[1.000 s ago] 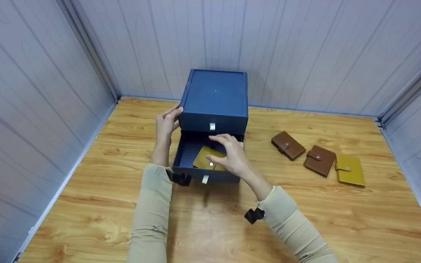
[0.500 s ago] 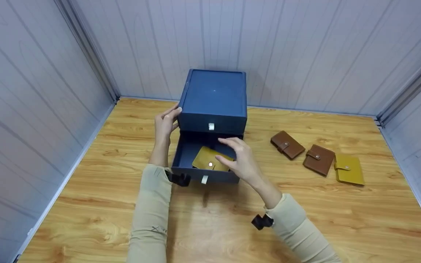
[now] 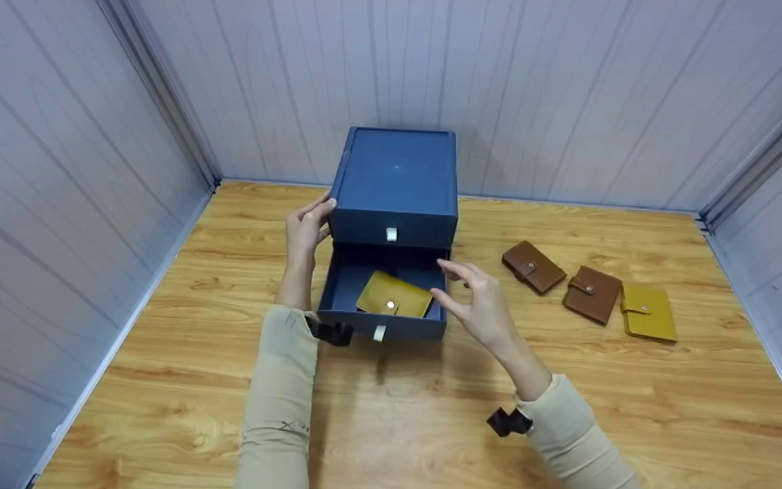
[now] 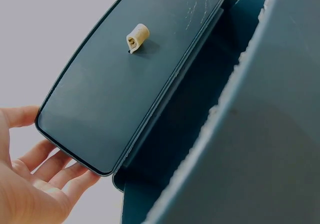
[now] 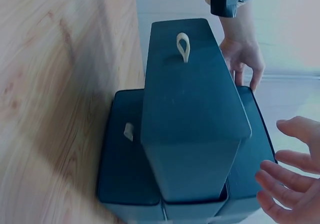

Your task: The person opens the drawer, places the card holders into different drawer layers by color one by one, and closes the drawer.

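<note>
A blue drawer cabinet (image 3: 398,170) stands near the back wall, one drawer (image 3: 413,329) pulled out below its top drawer. In that open drawer lies a yellow wallet (image 3: 391,292) with a snap closure. My left hand (image 3: 304,231) rests against the cabinet's left side, thumb at the front corner; the left wrist view has its fingers (image 4: 70,176) fairly straight along the edge. Beside the open drawer's right side is my right hand (image 3: 479,305), fingers spread and holding nothing. From the right wrist, the drawer front with its loop tab (image 5: 183,46) juts out between two closed drawers.
On the wooden table (image 3: 391,421), to the right, lie two brown wallets, one nearer the cabinet (image 3: 533,267) and one farther right (image 3: 592,295). A second yellow wallet (image 3: 649,312) sits beside them. White panel walls (image 3: 567,102) enclose the table.
My right hand has drawn back to the right, from over the drawer to beside it, so the yellow wallet inside shows fully. My left hand has stayed on the cabinet.
</note>
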Motion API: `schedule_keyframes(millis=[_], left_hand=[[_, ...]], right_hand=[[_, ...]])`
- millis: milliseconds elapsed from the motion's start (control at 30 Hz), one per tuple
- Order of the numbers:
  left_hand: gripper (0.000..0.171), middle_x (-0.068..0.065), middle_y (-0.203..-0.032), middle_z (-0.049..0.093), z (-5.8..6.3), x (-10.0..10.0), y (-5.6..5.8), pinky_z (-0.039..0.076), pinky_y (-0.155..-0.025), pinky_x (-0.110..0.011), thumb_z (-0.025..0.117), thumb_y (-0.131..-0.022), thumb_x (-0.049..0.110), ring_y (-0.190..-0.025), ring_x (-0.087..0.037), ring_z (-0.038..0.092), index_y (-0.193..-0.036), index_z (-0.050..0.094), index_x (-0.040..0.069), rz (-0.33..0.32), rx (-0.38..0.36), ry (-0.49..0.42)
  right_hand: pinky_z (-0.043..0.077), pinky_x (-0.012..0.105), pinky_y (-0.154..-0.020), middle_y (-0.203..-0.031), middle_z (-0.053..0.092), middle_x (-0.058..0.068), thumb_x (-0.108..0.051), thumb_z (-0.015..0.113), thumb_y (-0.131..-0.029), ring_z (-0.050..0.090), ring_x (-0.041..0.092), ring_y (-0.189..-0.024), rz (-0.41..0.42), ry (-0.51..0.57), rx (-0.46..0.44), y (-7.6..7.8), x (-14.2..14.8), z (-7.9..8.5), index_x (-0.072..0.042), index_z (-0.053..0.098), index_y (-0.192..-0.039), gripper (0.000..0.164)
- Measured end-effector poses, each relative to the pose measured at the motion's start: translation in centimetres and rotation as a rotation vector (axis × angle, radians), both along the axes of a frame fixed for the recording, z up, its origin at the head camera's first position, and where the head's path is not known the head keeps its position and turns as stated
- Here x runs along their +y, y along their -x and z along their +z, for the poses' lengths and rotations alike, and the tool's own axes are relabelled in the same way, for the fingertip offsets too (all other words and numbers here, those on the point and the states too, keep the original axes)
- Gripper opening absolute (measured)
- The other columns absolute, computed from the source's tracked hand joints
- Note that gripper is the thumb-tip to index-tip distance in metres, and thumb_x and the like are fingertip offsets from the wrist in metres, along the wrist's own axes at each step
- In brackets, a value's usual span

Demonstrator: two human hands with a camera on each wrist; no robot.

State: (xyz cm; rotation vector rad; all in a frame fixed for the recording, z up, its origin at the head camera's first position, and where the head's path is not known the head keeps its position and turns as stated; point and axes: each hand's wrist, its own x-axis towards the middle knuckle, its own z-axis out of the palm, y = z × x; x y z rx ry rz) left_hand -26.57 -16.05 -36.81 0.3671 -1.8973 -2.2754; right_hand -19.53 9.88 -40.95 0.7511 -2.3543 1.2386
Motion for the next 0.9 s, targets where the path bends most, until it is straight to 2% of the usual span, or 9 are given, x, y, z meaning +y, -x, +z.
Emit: schedule_keyframes(millis=[133,200,367,467,533,667,767,800,900], left_hand=[[0.037,-0.012,-0.121,0.054,-1.8,-0.7,1.4,0.041,-0.088,-0.037,0.061,-0.083,0.02,-0.109,-0.022,0.052,-0.118,0.059,0.01,0.001,0.011,-0.021],[0.036,-0.009,-0.115,0.058,-5.3,-2.2,4.3,0.044,-0.083,-0.035,0.065,-0.079,0.024,-0.104,-0.02,0.055,-0.113,0.063,0.014,-0.025,0.053,-0.075],[0.036,-0.002,-0.113,0.059,-11.4,-4.6,9.8,0.047,-0.078,-0.034,0.068,-0.077,0.03,-0.1,-0.015,0.057,-0.112,0.064,0.021,-0.036,0.053,-0.1],[0.038,0.0,-0.117,0.056,-11.4,-4.4,10.0,0.044,-0.083,-0.038,0.066,-0.079,0.032,-0.105,-0.014,0.054,-0.115,0.061,0.023,-0.009,-0.001,-0.053],[0.04,0.0,-0.114,0.058,-12.4,-4.7,10.7,0.045,-0.082,-0.04,0.068,-0.076,0.038,-0.102,-0.014,0.056,-0.114,0.062,0.025,0.007,0.012,-0.012],[0.042,0.001,-0.113,0.059,-12.2,-4.5,10.7,0.041,-0.086,-0.042,0.07,-0.073,0.041,-0.101,-0.012,0.056,-0.112,0.063,0.028,0.008,0.008,0.002],[0.039,0.0,-0.114,0.059,-10.9,-4.1,9.6,0.043,-0.085,-0.039,0.07,-0.075,0.033,-0.103,-0.013,0.055,-0.112,0.063,0.025,-0.014,0.029,-0.066],[0.037,-0.002,-0.114,0.058,-11.7,-4.3,10.3,0.044,-0.084,-0.037,0.068,-0.077,0.03,-0.103,-0.015,0.055,-0.113,0.063,0.022,-0.027,0.036,-0.092],[0.037,-0.004,-0.115,0.058,-11.8,-4.3,10.4,0.045,-0.082,-0.036,0.067,-0.078,0.028,-0.104,-0.017,0.055,-0.114,0.062,0.02,-0.03,0.037,-0.108]], right_hand=[[0.046,0.033,-0.069,-0.095,0.063,0.009,-0.014,0.069,-0.077,0.058,0.018,-0.083,-0.042,0.005,-0.001,0.0,1.1,-0.4,-0.002,0.062,-0.109,0.035],[0.047,0.034,-0.068,-0.096,0.064,0.009,-0.013,0.069,-0.078,0.059,0.02,-0.082,-0.057,0.014,-0.008,0.1,1.7,-0.7,-0.001,0.062,-0.108,0.034],[0.048,0.038,-0.066,-0.094,0.064,0.01,-0.014,0.069,-0.078,0.06,0.023,-0.081,-0.1,0.024,-0.032,0.4,3.4,-1.7,-0.001,0.062,-0.108,0.033],[0.049,0.037,-0.064,-0.093,0.064,0.01,-0.014,0.069,-0.078,0.06,0.022,-0.081,-0.125,0.014,-0.029,0.6,4.4,-2.5,-0.001,0.063,-0.107,0.033],[0.049,0.037,-0.062,-0.092,0.064,0.01,-0.013,0.069,-0.077,0.061,0.022,-0.08,-0.14,0.011,-0.026,0.8,5.1,-2.9,-0.001,0.063,-0.106,0.032],[0.049,0.038,-0.061,-0.09,0.064,0.011,-0.011,0.069,-0.077,0.061,0.023,-0.078,-0.176,0.011,-0.036,1.0,6.3,-3.5,0.0,0.063,-0.105,0.031],[0.049,0.04,-0.062,-0.091,0.064,0.013,-0.011,0.069,-0.077,0.061,0.024,-0.078,-0.207,0.017,-0.073,1.2,7.2,-4.0,0.0,0.063,-0.107,0.032],[0.049,0.041,-0.063,-0.091,0.064,0.013,-0.01,0.069,-0.077,0.06,0.024,-0.078,-0.216,0.018,-0.086,1.2,7.5,-4.1,0.0,0.062,-0.107,0.033],[0.048,0.043,-0.064,-0.092,0.063,0.015,-0.01,0.069,-0.077,0.06,0.026,-0.079,-0.244,0.023,-0.116,1.5,8.5,-4.6,0.0,0.061,-0.109,0.034]])
